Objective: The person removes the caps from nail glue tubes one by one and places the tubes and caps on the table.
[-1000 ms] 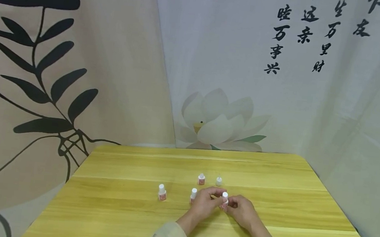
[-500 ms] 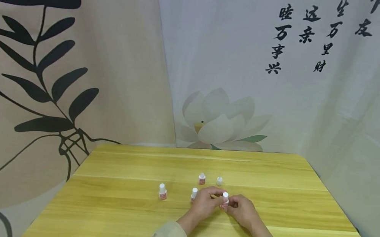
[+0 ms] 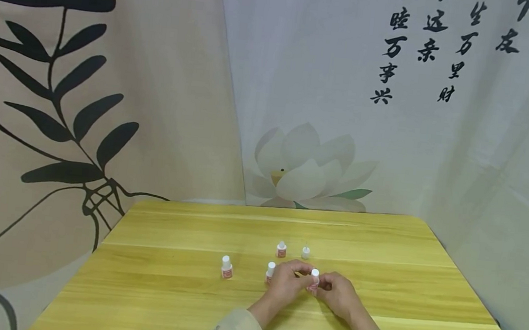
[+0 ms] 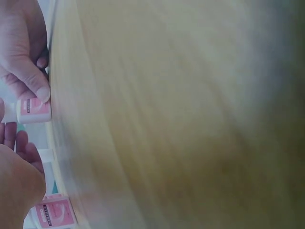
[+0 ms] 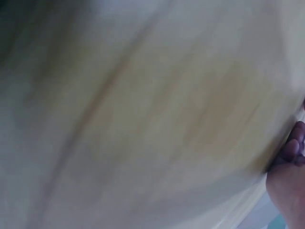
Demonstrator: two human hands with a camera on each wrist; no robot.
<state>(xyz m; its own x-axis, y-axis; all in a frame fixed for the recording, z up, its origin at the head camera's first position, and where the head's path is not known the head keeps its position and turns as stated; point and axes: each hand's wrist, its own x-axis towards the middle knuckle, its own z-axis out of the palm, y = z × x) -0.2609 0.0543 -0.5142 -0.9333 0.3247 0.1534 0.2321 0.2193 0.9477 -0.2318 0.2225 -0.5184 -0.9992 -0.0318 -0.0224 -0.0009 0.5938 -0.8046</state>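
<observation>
Head view, left hand: the left hand (image 3: 287, 283), lower centre of the frame, is partly closed, its thumb and forefinger grasping a small white-capped bottle (image 3: 315, 274) high on its left side.
Head view, right hand: the right hand (image 3: 339, 294), just to the right, has its fingers bent inward and pinches the same bottle low on its body.
Head view, held bottle: upright between the two hands, right of centre in the lower part of the frame, its label pink.
Head view, other bottles: a left bottle (image 3: 227, 268) stands well apart at lower left of centre; a middle bottle (image 3: 270, 268) is partly hidden behind the left hand; a rear bottle (image 3: 281, 249) with a pointed white top stands above them, near a small white object (image 3: 305, 252) too tiny to identify.
Head view, surface: a wood-grain table (image 3: 175, 294).
Left wrist view, held bottle: at the left edge, lying sideways in the frame, with the right thumb on its label from above and a fingertip at its cap.
Left wrist view, lower left: the left hand, fingers bent; another pink-labelled bottle shows beneath it.
Right wrist view, right edge: part of a hand with curled fingers; what it grips cannot be told here.
</observation>
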